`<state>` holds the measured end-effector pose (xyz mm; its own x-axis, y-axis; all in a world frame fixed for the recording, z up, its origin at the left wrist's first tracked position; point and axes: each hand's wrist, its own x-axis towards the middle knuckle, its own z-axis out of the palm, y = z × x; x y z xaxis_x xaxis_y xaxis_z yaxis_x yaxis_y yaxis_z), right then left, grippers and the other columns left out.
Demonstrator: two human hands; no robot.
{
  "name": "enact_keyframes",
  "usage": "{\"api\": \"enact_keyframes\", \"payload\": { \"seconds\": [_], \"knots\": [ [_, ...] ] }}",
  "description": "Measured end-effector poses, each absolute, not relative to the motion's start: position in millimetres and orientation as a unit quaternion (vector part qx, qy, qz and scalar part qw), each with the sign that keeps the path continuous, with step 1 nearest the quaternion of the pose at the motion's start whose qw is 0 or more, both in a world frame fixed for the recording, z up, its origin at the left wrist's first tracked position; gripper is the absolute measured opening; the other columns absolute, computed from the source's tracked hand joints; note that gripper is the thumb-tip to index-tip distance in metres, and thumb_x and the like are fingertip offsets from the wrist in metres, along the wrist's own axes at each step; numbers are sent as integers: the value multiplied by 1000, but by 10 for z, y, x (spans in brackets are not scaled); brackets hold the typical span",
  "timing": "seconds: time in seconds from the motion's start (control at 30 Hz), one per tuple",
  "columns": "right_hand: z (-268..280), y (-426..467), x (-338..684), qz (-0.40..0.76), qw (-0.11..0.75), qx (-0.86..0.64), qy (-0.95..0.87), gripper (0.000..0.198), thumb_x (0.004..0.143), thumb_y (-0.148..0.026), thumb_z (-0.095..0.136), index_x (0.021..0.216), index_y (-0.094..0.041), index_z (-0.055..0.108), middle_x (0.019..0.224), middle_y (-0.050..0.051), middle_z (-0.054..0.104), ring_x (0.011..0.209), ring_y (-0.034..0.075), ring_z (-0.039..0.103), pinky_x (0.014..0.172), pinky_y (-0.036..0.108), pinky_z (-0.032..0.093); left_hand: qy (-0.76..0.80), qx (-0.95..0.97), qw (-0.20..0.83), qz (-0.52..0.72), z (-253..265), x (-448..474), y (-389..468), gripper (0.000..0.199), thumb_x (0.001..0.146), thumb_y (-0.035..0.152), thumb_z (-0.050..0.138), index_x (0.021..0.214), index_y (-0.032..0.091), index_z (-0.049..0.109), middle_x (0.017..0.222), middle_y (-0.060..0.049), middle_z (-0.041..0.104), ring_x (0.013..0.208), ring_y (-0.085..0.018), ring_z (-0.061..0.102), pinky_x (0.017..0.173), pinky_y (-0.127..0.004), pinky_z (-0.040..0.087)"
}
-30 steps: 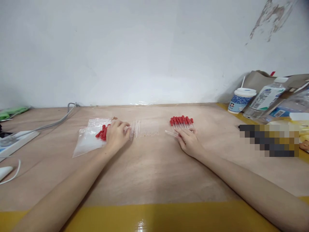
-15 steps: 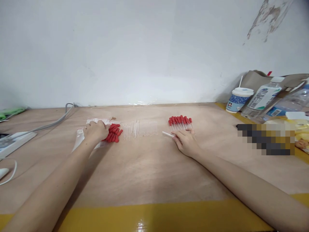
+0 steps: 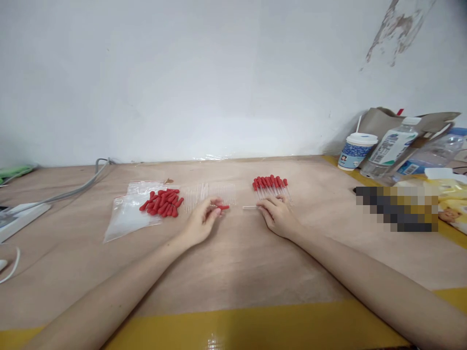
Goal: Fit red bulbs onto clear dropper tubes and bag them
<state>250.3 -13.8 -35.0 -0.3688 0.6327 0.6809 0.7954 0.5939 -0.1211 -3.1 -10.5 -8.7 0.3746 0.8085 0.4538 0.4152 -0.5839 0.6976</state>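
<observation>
My left hand (image 3: 202,218) pinches a red rubber dropper bulb (image 3: 224,207), its end pointing right. Across a short gap, my right hand (image 3: 279,216) grips a clear glass dropper tube (image 3: 250,207) that juts out leftward toward the bulb. The two pieces are apart. Behind my right hand lies a row of droppers with red bulbs fitted (image 3: 270,182). Several loose red bulbs (image 3: 162,203) are heaped on the left, partly on a clear plastic bag (image 3: 127,218). Between the heap and the row, several bare glass tubes (image 3: 195,192) lie side by side, partly hidden by my left hand.
At the right stand a paper cup (image 3: 357,150) with a straw and a clear bottle (image 3: 392,148), near a yellow package (image 3: 452,199). A blurred-out dark object (image 3: 397,209) lies before them. Grey cables (image 3: 78,187) and a white power strip (image 3: 27,218) are at the left.
My left hand has moved right from the heap with a red bulb in its fingers. The tube in my right hand has turned nearly level. The view has shifted slightly.
</observation>
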Motion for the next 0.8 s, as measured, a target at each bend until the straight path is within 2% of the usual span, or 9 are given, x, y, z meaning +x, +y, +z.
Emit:
{"api": "enact_keyframes", "payload": {
  "seconds": [0.13,0.2,0.27,0.37,0.5,0.6,0.8],
  "knots": [
    [-343,-144,2501,-104,355,-426,-825,16,86,-15,41,90,-18,55,86,4,63,74,14,56,83,34,28,337,855,232,319,-164,66,-215,13,83,22,47,85,17,59,99,-7,58,88,-17,58,75,-30,47],
    [-345,-142,2503,-105,352,-424,-827,15,86,-15,41,90,-18,55,85,3,63,74,14,55,83,34,28,341,862,204,314,-156,76,-220,12,80,26,53,86,17,58,98,-7,59,85,-18,59,74,-31,48],
    [-345,-141,2503,-111,348,-424,-829,15,86,-15,41,90,-18,55,86,4,63,75,15,56,83,34,28,352,864,162,323,-158,85,-202,24,77,32,59,96,17,56,101,-8,59,90,-20,58,78,-35,48],
    [-336,-151,2494,-114,341,-423,-831,15,85,-15,41,90,-18,55,86,4,63,77,15,56,83,34,28,366,873,99,307,-186,101,-160,38,76,38,60,108,17,56,116,-12,55,112,-26,49,92,-44,40],
    [-315,-188,2470,-103,341,-410,-839,13,85,-16,42,88,-18,55,86,3,63,76,14,56,84,34,28,388,882,49,263,-215,112,-134,25,83,35,52,96,20,66,128,-12,49,127,-30,33,101,-53,27],
    [-305,-220,2448,-96,346,-393,-847,12,86,-18,43,87,-18,55,85,3,63,77,14,56,86,35,27,383,881,39,276,-206,115,-148,22,86,31,48,95,21,66,124,-9,53,125,-27,36,103,-53,24],
    [-283,-272,2408,-90,358,-382,-847,13,87,-21,43,87,-18,56,83,3,63,76,13,56,85,35,28,365,881,71,293,-196,125,-179,20,89,25,41,100,20,57,103,-3,65,114,-20,51,104,-48,25]
  ]
}}
